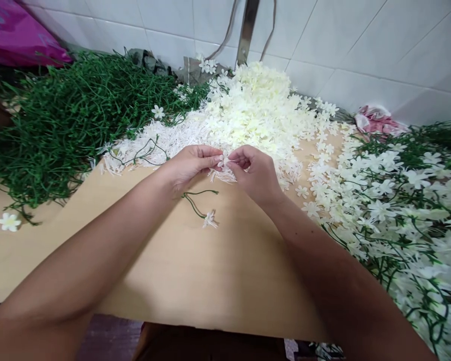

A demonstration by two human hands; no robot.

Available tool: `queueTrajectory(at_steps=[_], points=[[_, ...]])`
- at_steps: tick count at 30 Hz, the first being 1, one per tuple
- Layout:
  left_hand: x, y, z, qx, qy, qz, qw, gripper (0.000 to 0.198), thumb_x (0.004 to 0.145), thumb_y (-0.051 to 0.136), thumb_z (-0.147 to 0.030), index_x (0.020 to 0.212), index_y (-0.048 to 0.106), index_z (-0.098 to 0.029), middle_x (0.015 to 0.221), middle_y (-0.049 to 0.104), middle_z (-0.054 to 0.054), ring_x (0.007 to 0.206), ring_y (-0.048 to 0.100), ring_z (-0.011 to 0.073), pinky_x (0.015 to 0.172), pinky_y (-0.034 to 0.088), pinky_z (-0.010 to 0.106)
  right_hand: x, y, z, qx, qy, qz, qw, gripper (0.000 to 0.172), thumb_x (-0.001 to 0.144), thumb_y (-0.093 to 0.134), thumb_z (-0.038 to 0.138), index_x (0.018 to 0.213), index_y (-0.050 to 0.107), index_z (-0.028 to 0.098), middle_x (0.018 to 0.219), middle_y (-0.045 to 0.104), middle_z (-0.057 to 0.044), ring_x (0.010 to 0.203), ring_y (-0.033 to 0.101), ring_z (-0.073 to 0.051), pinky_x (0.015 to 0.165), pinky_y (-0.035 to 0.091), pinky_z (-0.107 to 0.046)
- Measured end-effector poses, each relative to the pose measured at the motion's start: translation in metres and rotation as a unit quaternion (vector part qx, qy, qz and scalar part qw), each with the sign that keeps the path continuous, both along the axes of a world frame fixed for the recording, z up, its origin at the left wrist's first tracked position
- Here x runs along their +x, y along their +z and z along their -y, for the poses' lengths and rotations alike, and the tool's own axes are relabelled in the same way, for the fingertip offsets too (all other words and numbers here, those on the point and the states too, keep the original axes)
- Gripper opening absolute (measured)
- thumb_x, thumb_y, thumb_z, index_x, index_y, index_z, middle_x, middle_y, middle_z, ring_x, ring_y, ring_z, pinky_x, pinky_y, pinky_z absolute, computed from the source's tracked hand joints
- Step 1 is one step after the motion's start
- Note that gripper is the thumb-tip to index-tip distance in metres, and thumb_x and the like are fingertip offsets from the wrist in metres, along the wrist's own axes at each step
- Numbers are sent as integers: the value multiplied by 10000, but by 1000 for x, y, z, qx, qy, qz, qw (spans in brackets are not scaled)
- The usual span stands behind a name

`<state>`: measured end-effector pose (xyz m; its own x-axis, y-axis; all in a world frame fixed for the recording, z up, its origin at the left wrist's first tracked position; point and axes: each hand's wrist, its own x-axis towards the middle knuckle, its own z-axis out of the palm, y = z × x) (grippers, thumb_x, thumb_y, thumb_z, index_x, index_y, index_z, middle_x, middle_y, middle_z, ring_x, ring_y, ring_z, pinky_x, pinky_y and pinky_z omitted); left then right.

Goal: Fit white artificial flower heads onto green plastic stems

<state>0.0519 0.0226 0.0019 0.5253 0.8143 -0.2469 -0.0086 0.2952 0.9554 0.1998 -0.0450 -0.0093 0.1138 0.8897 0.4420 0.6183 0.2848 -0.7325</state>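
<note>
My left hand (191, 164) and my right hand (253, 170) meet over the wooden board (180, 271), fingertips pinched together on a small white artificial flower (223, 161). From under my left hand hangs a thin green stem (196, 200) that ends in a white flower (209, 219) lying on the board. Both hands sit at the near edge of a big pile of loose white flower heads (255, 113).
A heap of bare green stems (71, 118) fills the left side. Finished stems with white flowers (402, 210) are piled on the right. A single flower (9, 221) lies at the far left. A white tiled wall (361, 40) runs behind, with a magenta bag (18, 35) top left.
</note>
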Motion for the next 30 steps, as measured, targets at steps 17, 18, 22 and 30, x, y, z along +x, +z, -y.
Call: queueTrajectory(at_steps=[17, 18, 22, 30], points=[[2, -2, 5, 12, -6, -30, 999, 190, 570, 790, -126, 695, 647, -129, 606, 618, -20, 604, 555, 75, 643, 426, 226, -2, -3, 4, 20, -3, 90, 996, 85, 767, 543, 140, 737, 485, 195, 708, 582, 6, 660, 518, -114, 652, 436, -284], [2, -1, 5, 1, -8, -28, 1000, 188, 572, 791, -122, 695, 648, -129, 606, 621, -18, 602, 555, 75, 637, 426, 223, -2, -3, 3, 21, 9, 74, 997, 81, 768, 548, 138, 745, 493, 194, 714, 583, 8, 659, 521, -110, 650, 440, -280], [-1, 6, 7, -32, -15, -4, 999, 178, 587, 791, -100, 659, 629, -119, 572, 614, -16, 560, 541, 58, 593, 417, 195, 0, -2, 2, -1, 62, -50, 997, 93, 767, 584, 149, 839, 536, 183, 725, 569, 18, 647, 533, -91, 616, 457, -248], [-2, 8, 12, -15, -42, 17, 999, 225, 647, 784, -224, 642, 583, -124, 577, 591, -7, 580, 551, 76, 613, 430, 215, 1, 1, 1, 5, 89, -141, 986, 134, 747, 657, 208, 772, 526, 189, 760, 510, 8, 699, 516, -96, 587, 458, -232]])
